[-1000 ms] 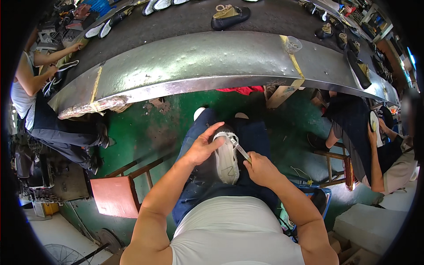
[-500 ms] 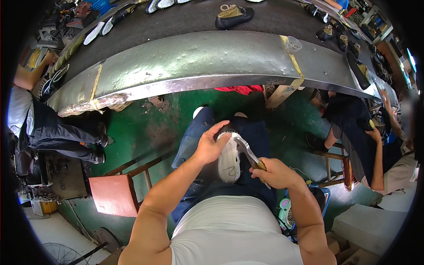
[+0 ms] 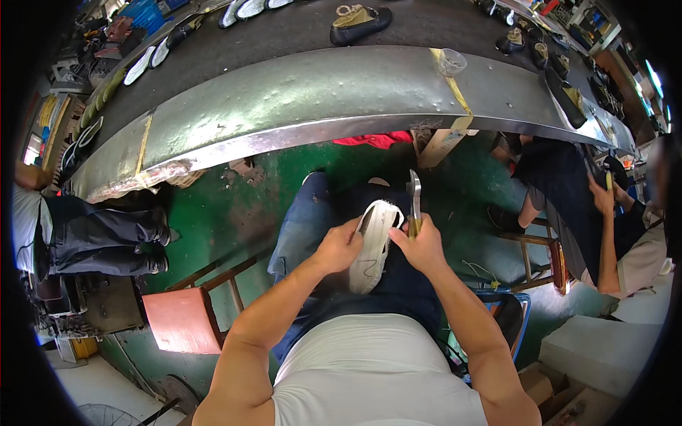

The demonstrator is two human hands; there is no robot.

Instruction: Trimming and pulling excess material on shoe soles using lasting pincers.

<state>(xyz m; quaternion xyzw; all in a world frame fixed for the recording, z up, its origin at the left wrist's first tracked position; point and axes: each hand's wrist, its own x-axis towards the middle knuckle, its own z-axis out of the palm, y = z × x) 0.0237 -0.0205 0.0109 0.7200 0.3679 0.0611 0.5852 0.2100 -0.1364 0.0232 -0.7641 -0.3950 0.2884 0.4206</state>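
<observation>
Head view: seated, lap below metal bench edge (image 3: 320, 106).
Left hand (image 3: 339, 246): closed around white shoe (image 3: 374, 245), steadying it on lap.
Right hand (image 3: 420, 245): fist closed on tool (image 3: 414, 201), blade upright beside shoe.

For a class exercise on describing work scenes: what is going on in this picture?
A seated person holds a white shoe sole-up on their lap with the left hand, while the right hand grips a metal tool pointing up beside it. Ahead runs a long metal workbench carrying other shoes; other people sit on either side.
</observation>
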